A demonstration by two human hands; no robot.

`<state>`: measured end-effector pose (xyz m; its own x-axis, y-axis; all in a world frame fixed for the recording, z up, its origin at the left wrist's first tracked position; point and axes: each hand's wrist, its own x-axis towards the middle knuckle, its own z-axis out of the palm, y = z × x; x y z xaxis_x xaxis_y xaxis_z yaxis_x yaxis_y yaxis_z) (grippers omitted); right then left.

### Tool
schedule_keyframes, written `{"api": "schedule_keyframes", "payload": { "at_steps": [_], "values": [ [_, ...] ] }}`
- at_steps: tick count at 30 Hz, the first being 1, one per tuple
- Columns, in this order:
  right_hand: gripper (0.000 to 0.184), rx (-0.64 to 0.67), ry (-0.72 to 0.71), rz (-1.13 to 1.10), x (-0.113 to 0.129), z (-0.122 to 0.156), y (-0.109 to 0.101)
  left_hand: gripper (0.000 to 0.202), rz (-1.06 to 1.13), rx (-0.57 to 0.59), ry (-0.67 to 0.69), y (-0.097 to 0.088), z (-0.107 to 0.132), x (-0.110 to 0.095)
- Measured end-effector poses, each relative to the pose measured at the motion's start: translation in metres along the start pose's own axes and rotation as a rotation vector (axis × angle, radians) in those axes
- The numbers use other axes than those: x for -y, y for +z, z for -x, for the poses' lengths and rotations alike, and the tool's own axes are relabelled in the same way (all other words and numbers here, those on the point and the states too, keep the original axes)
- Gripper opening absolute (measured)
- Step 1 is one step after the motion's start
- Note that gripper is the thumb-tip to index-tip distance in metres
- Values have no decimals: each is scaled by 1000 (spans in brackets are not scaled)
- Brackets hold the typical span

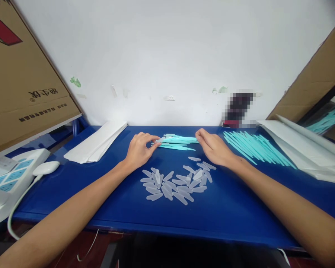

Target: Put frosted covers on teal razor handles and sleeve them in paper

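Note:
My left hand point(141, 149) pinches a small translucent plastic cap point(160, 140) between thumb and fingertips, at the left end of a slim turquoise stick point(181, 140). The right end of that stick is gripped by the closed fingers of my right hand point(210, 146). Whether the cap is around the stick's tip or only against it, I cannot tell. Just below and behind lies a small pile of similar turquoise sticks point(177, 147). Nearer to me, many loose translucent caps point(170, 186) are scattered over the blue table point(123, 208).
A larger heap of turquoise sticks point(254, 147) lies at the right, beside white sheets point(309, 156). Folded white paper point(97, 143) is at the left. A power strip point(19, 175) with a white cable, cardboard boxes point(30, 74) and a clear tub point(331, 115) flank the table.

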<state>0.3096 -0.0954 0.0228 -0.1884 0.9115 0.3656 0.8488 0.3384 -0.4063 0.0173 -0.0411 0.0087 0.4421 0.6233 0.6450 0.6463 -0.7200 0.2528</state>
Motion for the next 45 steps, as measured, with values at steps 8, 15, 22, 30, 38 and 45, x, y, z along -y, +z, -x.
{"api": "schedule_keyframes", "payload": {
  "at_steps": [8,15,22,30,38,45],
  "values": [
    [24,3,1,-3,-1,0,-1,23,46,-2,-8,2,1,-1],
    [25,8,38,-6,-1,0,-4,21,106,16,-18,5,2,-4],
    [24,22,-15,-9,6,2,3,21,69,70,75,6,4,-5],
    [25,104,-66,41,5,1,6,20,-37,183,44,7,1,5],
    [21,280,0,187,1,-2,-15,28,-72,206,-42,6,0,12],
    [28,175,276,475,-31,-10,-42,31,-18,167,-65,-1,-5,12]
  ]
}}
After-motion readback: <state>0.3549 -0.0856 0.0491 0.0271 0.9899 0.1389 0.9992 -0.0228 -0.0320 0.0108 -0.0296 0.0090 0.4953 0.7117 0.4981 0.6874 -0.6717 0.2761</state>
